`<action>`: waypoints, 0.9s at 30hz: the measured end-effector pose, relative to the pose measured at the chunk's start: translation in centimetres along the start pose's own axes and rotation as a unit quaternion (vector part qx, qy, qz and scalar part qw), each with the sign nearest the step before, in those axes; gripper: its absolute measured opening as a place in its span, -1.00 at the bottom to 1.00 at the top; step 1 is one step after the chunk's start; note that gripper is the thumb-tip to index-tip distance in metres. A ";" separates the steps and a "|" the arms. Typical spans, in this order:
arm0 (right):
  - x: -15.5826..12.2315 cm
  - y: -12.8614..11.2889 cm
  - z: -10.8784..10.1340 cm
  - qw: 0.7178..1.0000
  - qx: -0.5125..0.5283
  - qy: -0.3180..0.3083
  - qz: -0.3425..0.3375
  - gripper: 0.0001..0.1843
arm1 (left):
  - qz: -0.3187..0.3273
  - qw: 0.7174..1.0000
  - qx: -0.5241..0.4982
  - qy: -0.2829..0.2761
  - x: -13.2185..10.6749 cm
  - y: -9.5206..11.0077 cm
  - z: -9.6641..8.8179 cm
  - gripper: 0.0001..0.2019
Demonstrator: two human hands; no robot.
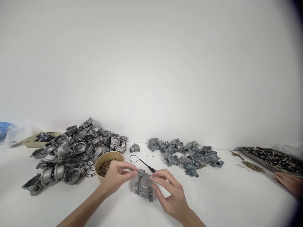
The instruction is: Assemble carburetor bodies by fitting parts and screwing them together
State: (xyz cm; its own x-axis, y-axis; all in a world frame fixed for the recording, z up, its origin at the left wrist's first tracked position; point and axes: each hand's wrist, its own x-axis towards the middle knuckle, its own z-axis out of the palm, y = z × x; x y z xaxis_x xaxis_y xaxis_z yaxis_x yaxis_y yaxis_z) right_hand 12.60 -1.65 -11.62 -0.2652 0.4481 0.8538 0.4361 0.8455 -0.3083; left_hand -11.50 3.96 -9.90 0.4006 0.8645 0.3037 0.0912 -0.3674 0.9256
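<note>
white desk (224, 195) | grey housings (73, 151) piled left | screw bowl (102, 161), O-ring (129, 158), screwdriver (146, 165) laid centre | carburettor (144, 186) stood in front | carburettor bodies (187, 156) heaped right | tray (260, 161) set far right

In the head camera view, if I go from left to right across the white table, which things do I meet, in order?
Heap of grey bowl castings → bowl of brass screws → carburetor held in hand → heap of carburetor bodies → metal tray of small parts.
</note>
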 end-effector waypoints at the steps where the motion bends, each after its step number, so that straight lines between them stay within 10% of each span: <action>1: 0.0 -0.2 0.0 1.000 0.004 0.001 -0.018 -0.60 | 0.003 0.998 -0.066 -0.024 -0.5 0.4 1.5 -0.74; 6: 0.4 -1.1 0.1 0.997 0.023 0.021 -0.065 -0.63 | -0.036 0.979 -0.192 -0.059 -2.1 0.6 5.1 -0.81; 17: 0.2 -1.1 -0.2 1.000 0.020 0.000 -0.024 -0.68 | -0.061 0.963 -0.246 -0.087 -1.7 0.7 4.2 -0.80; 27: 0.0 0.1 -1.0 0.999 0.020 0.024 0.043 -0.67 | -0.010 0.990 0.031 -0.139 -1.4 0.6 0.9 -0.89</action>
State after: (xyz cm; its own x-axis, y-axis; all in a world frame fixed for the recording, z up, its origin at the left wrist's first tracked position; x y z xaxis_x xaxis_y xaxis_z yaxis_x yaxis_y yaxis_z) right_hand 13.44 -1.87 -11.21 -0.1859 0.5066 0.8419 0.4206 0.8154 -0.3978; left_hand -11.20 2.25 -10.00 0.6330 0.7467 0.2042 0.1528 -0.3791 0.9127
